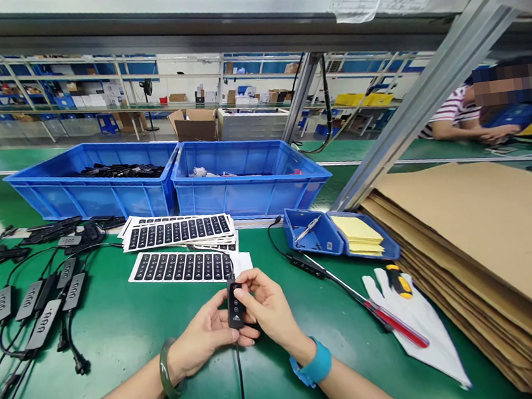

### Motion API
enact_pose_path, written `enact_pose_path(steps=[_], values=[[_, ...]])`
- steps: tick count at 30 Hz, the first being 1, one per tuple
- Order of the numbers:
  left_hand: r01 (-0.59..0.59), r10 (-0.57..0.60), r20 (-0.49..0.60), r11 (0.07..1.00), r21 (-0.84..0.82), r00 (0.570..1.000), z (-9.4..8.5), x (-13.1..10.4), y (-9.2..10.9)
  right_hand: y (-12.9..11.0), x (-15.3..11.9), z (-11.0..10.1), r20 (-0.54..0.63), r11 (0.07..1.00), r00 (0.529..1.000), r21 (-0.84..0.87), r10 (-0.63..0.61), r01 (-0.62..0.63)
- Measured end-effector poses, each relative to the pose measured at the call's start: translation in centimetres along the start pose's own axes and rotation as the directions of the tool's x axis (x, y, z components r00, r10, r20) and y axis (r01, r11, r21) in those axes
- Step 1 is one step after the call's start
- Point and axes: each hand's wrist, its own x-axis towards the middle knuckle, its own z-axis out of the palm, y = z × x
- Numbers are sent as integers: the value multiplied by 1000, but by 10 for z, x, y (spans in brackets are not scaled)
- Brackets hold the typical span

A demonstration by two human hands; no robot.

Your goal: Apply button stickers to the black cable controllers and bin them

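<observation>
A small black cable controller (235, 312) with round button marks on its face is held upright above the green bench, its cord hanging toward me. My left hand (208, 328) is closed around its lower part, thumb at the bottom edge. The thumb of my right hand (267, 307) presses on the upper face, with the fingers closed around the top right edge. Just beyond lies a sheet of black button labels (182, 266), and behind it a stack of similar sheets (178, 232). At the left, several grey controllers (44, 324) with black cables lie in a group.
Two blue bins (97, 196) (250, 191) stand behind the label sheets, the left one filled with black parts. To the right are small blue trays (316, 238), yellow paper (357, 235), a red-handled screwdriver (400, 325), a white glove (425, 335) and stacked cardboard (485, 232). A person (458, 113) sits beyond.
</observation>
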Motion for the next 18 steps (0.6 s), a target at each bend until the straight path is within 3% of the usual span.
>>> enact_pose_path(steps=[18], values=[[-16, 20, -55, 998, 66, 998, 3, 2, -5, -4, 1, 3, -52, 986, 998, -163, 17, -25]])
